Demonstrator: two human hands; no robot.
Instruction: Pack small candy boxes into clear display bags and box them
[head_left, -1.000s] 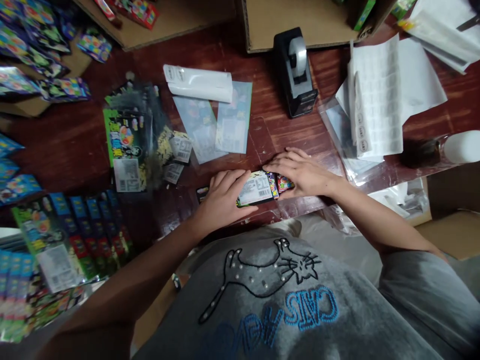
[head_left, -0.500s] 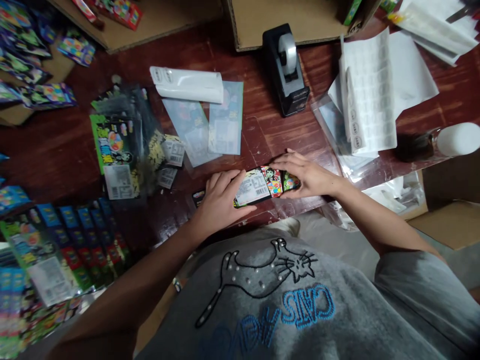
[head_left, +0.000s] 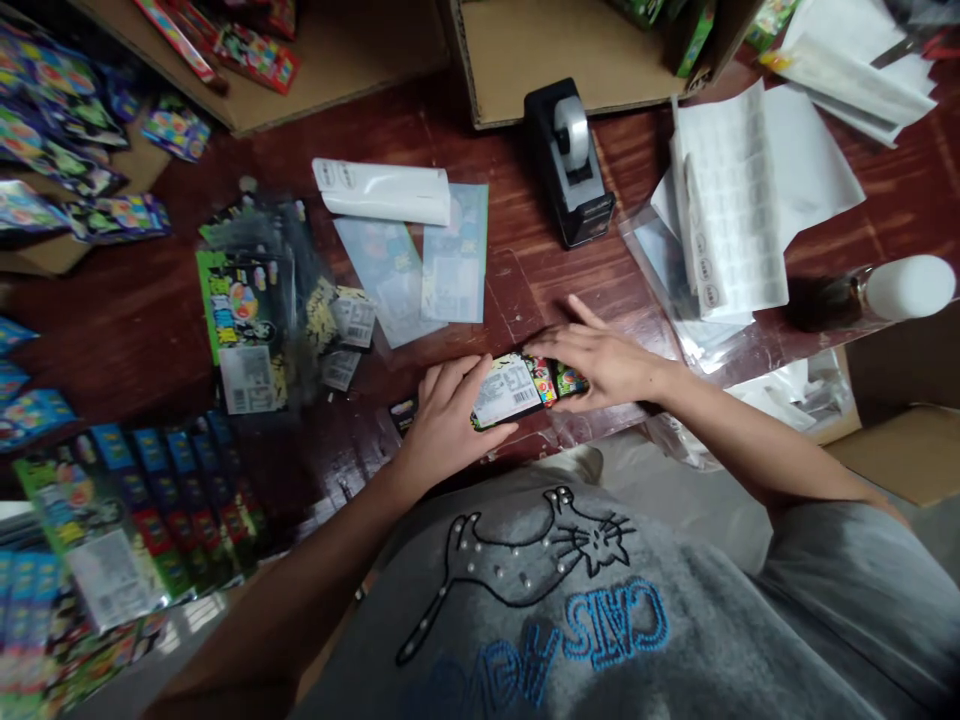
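Watching left hand [head_left: 448, 415] grip the labelled packet [head_left: 505, 393] flat on the counter [head_left: 517, 285]; right hand [head_left: 600, 362] closed round the small box [head_left: 570, 379] at its right end. I'd hold both level, edges lined up, pressing gently.

Forward of the right hand [head_left: 611, 365], on the reddish-brown tabletop [head_left: 397, 130]: a black tape dispenser [head_left: 579, 190] bearing a pale tape roll [head_left: 576, 130]; beyond it, an open cardboard box [head_left: 547, 60]. Right of the same hand: overlapping white sheets [head_left: 731, 200] and, farther right, a white-capped bottle [head_left: 896, 290].
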